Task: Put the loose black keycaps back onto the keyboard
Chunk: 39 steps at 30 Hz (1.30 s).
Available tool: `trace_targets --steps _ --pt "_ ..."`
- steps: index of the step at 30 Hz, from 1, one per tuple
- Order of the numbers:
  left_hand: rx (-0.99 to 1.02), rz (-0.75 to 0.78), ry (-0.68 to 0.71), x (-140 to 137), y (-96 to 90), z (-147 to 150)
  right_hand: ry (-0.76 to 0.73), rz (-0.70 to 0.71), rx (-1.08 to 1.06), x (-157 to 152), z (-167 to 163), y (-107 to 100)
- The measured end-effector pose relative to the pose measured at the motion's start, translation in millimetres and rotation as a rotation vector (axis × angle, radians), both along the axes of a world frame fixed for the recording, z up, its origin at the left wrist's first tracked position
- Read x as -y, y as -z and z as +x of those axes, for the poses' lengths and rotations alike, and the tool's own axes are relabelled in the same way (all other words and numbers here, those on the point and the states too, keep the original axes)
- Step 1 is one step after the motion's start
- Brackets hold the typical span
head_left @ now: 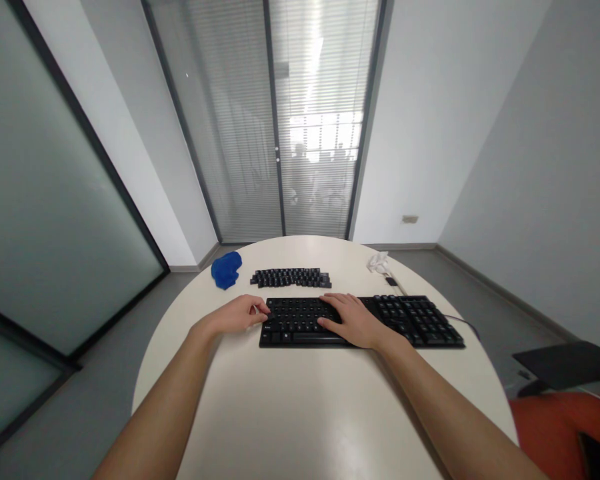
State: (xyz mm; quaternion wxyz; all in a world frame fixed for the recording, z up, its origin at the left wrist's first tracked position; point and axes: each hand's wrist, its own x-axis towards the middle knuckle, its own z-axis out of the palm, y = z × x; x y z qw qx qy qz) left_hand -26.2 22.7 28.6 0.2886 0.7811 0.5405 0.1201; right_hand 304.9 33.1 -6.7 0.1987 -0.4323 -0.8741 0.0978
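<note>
A black keyboard (305,338) lies across the table; keycaps are off much of its left and middle part, while the bottom row and right-hand blocks still carry theirs. My left hand (237,315) is at the keyboard's left edge, thumb and fingertips curled close together; whatever they may pinch is too small to make out. Over the middle of the board my right hand (353,319) rests palm down, with thumb and fingers stretched out. Just behind the keyboard, loose black keycaps (293,277) are laid out in several rows.
A crumpled blue cloth (226,270) lies at the back left of the round white table (275,400). At the back right are a white crumpled tissue (379,262) and a thin light stick with a black part (391,281). The keyboard cable (463,321) runs off the right side, near a red chair (555,427).
</note>
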Motion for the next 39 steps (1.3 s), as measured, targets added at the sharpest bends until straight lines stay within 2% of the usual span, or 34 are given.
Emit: trace_targets --steps 7,17,27,34,39 --pt "0.01 0.0 0.026 1 -3.3 2 -0.01 0.009 -0.017 1 0 -1" --pt "0.007 0.029 0.057 -1 1.9 1 -0.004 0.003 -0.016 2 -1 -2" --pt "-0.118 0.124 0.037 3 -3.1 7 -0.005 -0.001 -0.019 0 0 0" --pt "-0.004 0.046 0.018 -4 2.9 9 -0.017 0.011 -0.008 -2 0 2" --pt "0.084 0.034 -0.102 -10 11.4 9 -0.01 0.004 -0.003 -1 0 1"
